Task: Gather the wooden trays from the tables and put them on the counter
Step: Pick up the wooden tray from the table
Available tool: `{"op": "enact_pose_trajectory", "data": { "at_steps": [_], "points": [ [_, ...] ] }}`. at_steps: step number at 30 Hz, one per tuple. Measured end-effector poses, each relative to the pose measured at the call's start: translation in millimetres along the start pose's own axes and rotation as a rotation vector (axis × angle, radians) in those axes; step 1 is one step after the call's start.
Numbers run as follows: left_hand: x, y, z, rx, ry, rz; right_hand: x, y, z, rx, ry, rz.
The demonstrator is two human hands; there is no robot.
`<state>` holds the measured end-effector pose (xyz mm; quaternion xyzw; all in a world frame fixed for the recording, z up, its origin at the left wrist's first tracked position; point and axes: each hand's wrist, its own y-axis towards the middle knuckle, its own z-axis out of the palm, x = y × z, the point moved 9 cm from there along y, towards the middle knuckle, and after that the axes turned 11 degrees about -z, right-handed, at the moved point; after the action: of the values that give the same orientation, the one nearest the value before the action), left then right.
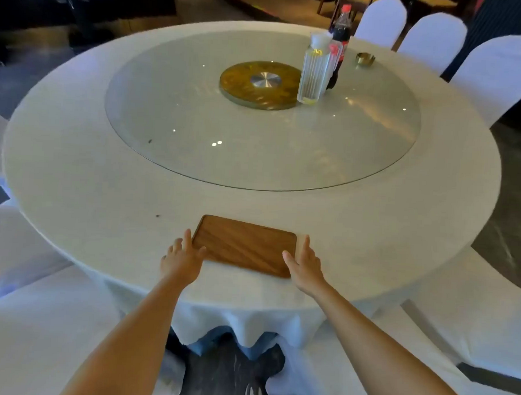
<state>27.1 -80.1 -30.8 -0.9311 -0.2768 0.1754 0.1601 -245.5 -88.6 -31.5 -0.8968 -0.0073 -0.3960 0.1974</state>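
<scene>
— What does the tray look like, and where is it?

— My wooden tray (244,245) is a flat, dark brown rectangle with rounded corners and slanting grain, lying near the counter's (102,189) front edge.

— And your fingers?

— My left hand (181,258) and right hand (305,264) are spread open, touching its short sides, nothing gripped.

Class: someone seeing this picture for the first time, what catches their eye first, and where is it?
Probably the wooden tray at the near edge of the round white table, with the left hand and right hand open at its two short sides. Next, the cola bottle standing on the glass turntable towards the far right.
</scene>
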Motion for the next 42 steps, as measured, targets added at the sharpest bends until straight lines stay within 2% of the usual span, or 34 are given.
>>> {"op": "enact_pose_trajectory", "data": {
  "at_steps": [6,13,21,26,30,36,42],
  "points": [
    [-7.3,24.9,16.0,0.084,0.005,-0.082,-11.6,26.5,10.7,0.007,0.198,0.086],
    [-4.9,44.4,22.4,0.096,0.026,-0.149,-25.5,45.9,11.8,-0.058,0.247,0.170],
    [4.2,55.8,22.4,0.106,0.089,-0.189,-27.8,49.9,14.8,-0.029,0.281,0.176],
    [31.3,51.8,15.6,0.139,-0.017,-0.210,-15.2,45.1,23.0,-0.012,0.269,0.163],
    [73.4,39.1,-0.7,0.122,-0.143,-0.276,20.6,40.4,41.0,0.041,0.266,0.090],
    [168.6,-14.8,-40.9,-0.002,-0.453,-0.447,107.4,25.9,80.1,0.138,0.225,-0.116],
    [284.8,-127.1,-88.0,-0.240,-0.729,-0.618,209.1,-37.0,155.4,0.331,0.214,-0.393]
  ]
}}
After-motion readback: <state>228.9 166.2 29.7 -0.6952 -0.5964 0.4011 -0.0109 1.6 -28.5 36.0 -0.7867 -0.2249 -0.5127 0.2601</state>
